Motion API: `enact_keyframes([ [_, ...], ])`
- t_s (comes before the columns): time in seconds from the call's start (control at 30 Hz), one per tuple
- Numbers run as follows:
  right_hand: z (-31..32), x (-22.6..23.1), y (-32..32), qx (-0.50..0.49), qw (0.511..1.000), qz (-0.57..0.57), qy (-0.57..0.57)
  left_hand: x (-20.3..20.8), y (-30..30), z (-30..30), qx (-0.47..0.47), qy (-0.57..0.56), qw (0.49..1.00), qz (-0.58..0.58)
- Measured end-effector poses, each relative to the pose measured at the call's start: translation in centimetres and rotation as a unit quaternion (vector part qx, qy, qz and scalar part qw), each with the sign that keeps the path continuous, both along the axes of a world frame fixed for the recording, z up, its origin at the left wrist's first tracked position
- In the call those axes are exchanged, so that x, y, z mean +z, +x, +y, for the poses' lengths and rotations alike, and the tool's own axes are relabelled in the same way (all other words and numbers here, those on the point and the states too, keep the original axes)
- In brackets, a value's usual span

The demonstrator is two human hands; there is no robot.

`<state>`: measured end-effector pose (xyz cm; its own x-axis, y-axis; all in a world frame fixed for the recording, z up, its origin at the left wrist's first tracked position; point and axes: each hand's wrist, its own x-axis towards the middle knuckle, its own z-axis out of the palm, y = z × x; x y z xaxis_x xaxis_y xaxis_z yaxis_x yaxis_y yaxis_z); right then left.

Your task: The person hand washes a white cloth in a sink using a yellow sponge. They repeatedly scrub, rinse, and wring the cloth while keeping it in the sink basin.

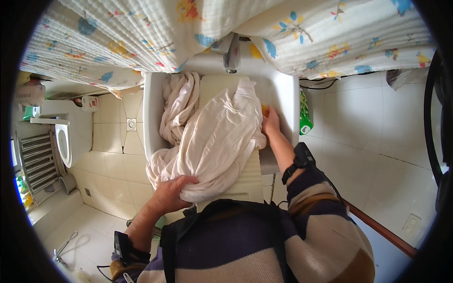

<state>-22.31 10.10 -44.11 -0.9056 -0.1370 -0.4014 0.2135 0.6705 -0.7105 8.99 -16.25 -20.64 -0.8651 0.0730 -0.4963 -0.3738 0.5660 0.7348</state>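
A large pale pink-white cloth lies bunched over a cream washboard that slopes out of a white sink. My left hand grips the cloth's near edge, the thumb on top and the fingers partly hidden beneath. Along the cloth's right side, inside the sink, is my right hand. Its fingers are closed at a small orange-yellow thing, mostly hidden by the hand. A twisted length of the same pale fabric is heaped against the sink's left wall.
Over the sink's far side stands a metal tap. Patterned curtains hang across the top. A green package is right of the sink. At left are a toilet, a floor drain and a grey bin.
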Motion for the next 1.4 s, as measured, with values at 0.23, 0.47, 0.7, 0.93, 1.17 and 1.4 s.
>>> enact_keyframes([
  [0.23, 0.0, -1.4, -2.2, 0.459, 0.789, 0.307, 0.269, -0.1, 0.6, -0.1, 0.029, 0.021, 0.999, 0.001],
  [0.47, 0.9, -3.0, -1.1, 0.355, 0.886, 0.129, 0.270, -0.3, 0.0, -1.6, 0.036, 0.077, 0.996, -0.031],
  [0.7, 3.0, -5.0, 0.7, 0.182, 0.973, 0.104, 0.102, 1.1, -0.9, -2.0, 0.030, 0.079, 0.992, -0.097],
  [0.93, 3.1, -7.4, 2.0, 0.077, 0.997, 0.012, 0.024, 1.8, -3.7, 0.8, 0.034, -0.132, 0.981, 0.135],
  [1.17, 2.0, -6.1, 3.6, 0.103, 0.994, -0.001, 0.046, -1.1, -10.9, 4.3, -0.105, -0.189, 0.976, 0.037],
  [1.4, 3.1, -4.6, 4.3, 0.152, 0.986, 0.001, 0.075, -2.9, -8.1, -0.9, 0.504, 0.329, 0.799, -0.009],
])
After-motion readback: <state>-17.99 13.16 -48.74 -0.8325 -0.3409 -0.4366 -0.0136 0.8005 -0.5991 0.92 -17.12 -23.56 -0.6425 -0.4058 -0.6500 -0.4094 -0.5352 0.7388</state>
